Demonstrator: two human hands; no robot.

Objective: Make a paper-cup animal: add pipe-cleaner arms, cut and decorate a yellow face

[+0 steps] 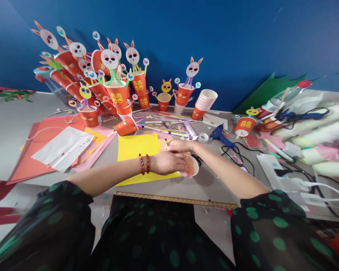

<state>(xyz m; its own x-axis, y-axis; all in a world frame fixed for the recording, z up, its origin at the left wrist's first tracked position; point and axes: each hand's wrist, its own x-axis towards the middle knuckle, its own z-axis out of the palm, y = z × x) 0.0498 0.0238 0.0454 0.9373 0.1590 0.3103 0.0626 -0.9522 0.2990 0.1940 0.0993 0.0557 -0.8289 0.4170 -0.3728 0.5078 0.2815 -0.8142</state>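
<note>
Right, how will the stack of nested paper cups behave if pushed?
The stack may tip, since it stands tall and widens upward. It's probably light for its size, given the thin-looking rims.

This looks like a craft workspace, set along a blue wall [214, 34]. Paper cups with rabbit-faced figures [119, 94] crowd the back of the grey tabletop [207, 188], near a stack of plain-rimmed cups [205, 99]. Craft supplies lie around: a yellow sheet [135, 150], red paper [24, 160], a blue glue gun [222, 136], a tape roll [203, 140] and a white power strip [267, 165] with plugged-in cables. Whether it belongs to a home, classroom or workshop cannot be told.
</note>
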